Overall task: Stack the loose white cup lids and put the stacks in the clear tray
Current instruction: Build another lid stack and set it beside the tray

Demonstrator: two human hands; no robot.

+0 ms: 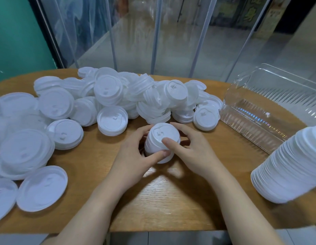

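Observation:
A short stack of white cup lids (160,138) stands on the wooden table (162,200) in the middle. My left hand (134,160) grips its left side, thumb along the stack's front base. My right hand (187,151) grips the right side, with the thumb pressed on the top lid. Loose white lids (111,96) lie heaped across the table's left and back. The clear tray (256,121) sits at the right, apparently with no lids in it. A tall leaning stack of lids (288,167) stands at the right front.
Small lid stacks (112,122) sit just behind my hands. Large loose lids (42,188) lie near the table's left front edge. Clear plastic strip curtains (155,36) hang behind the table, and a green wall (17,32) is at the far left.

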